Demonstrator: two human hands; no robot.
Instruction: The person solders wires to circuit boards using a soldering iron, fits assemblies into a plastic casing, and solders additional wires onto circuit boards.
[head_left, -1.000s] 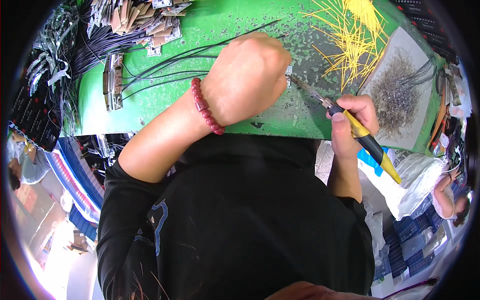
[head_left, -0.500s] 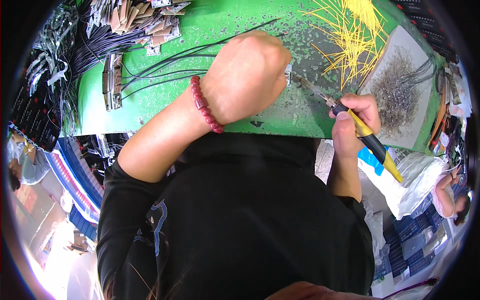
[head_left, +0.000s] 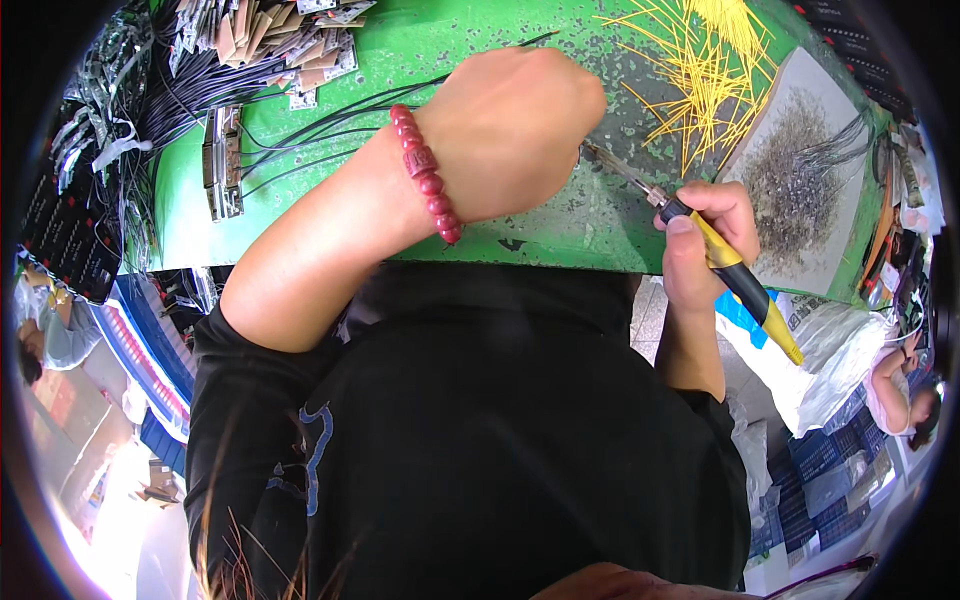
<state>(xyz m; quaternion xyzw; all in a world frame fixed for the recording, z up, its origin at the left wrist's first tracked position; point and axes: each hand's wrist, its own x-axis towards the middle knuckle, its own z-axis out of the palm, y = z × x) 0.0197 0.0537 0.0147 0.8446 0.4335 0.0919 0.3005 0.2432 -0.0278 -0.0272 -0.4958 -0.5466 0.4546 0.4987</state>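
My right hand (head_left: 705,240) grips a yellow-and-black soldering iron (head_left: 738,277) like a pen. The iron's tip points up and left, close to the knuckle side of my left hand (head_left: 520,130). That hand is closed, its back toward me, so the fingers and whatever they hold are hidden beneath it. A dark red bead bracelet (head_left: 427,178) circles the left wrist. Black wires (head_left: 330,125) run from under this hand to a metal block (head_left: 222,162) on the left of the green table (head_left: 400,240).
Yellow wires (head_left: 705,90) lie scattered at the far right. Beside them a grey board (head_left: 845,190) carries dark residue and thin wires. Small circuit boards with brown pieces (head_left: 290,45) and bundled black cables (head_left: 175,105) crowd the far left. A white plastic bag (head_left: 825,360) hangs below the table's right edge.
My left hand has moved slightly right and turned, covering the small board piece that showed at its edge. The soldering iron and right hand have shifted slightly left.
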